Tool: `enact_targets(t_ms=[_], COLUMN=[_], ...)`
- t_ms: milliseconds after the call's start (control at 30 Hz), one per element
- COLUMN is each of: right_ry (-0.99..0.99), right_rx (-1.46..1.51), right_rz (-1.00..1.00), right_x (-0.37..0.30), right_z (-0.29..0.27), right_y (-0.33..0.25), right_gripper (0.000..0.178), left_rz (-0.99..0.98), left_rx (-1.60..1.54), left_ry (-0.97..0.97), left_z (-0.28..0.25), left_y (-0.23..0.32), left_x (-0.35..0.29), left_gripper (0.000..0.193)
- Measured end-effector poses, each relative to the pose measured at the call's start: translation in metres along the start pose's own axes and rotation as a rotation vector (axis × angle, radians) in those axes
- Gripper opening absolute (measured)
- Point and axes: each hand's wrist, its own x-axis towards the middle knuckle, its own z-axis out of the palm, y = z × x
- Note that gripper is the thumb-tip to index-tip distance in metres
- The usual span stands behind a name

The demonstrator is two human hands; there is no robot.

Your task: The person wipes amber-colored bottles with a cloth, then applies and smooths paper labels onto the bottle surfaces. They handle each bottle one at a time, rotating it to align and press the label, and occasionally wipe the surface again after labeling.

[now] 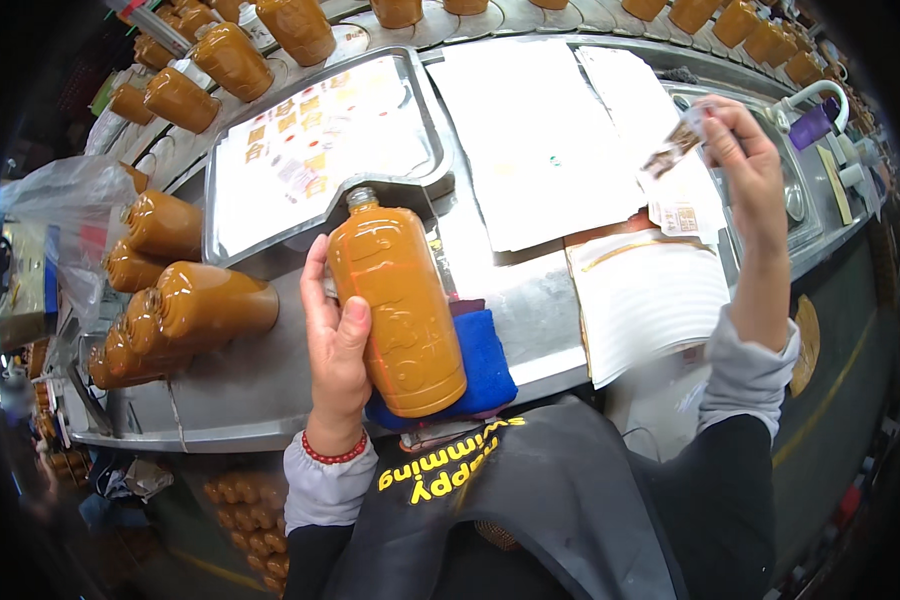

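My left hand (332,350) is wrapped around the side of a glossy caramel-brown bottle (400,300), which leans with its uncapped neck pointing away from me. Its lower end rests at a folded blue cloth (488,352) on the table's near edge. Raised at the right, my right hand (748,165) pinches a small printed label (676,146) between thumb and fingers, apart from the bottle. Below that label lies another small white printed label (682,217) on the papers.
Beyond the bottle, a metal tray (436,150) holds printed labels. White sheets (515,130) and a paper stack (655,300) cover the right side. Several brown bottles (215,305) lie at the left, and more stand on a conveyor (355,40) at the back. A sink (795,195) is far right.
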Motion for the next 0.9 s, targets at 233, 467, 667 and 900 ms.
enact_targets(t_ms=[233, 467, 667, 900], right_ry=[0.26, -0.101, 0.004, -0.084], right_rx=[-0.453, -1.292, -1.366, -0.955], right_rz=[0.67, 0.559, 0.326, -0.173], right_x=[0.009, -0.026, 0.007, 0.038], right_z=[-0.188, -0.239, -0.206, -0.093], right_y=[0.211, 0.348, 0.277, 0.076], right_gripper=[0.027, 0.028, 0.025, 0.014], left_rz=[-0.076, -0.107, -0.163, -0.128], left_rx=[0.024, 0.048, 0.038, -0.126], left_ry=[0.0, 0.057, 0.041, -0.006], left_z=[0.007, 0.0, 0.001, 0.001], left_y=[0.002, -0.004, -0.001, 0.003], left_x=[0.0, 0.0, -0.001, 0.001], left_gripper=[0.083, 0.076, 0.073, 0.064])
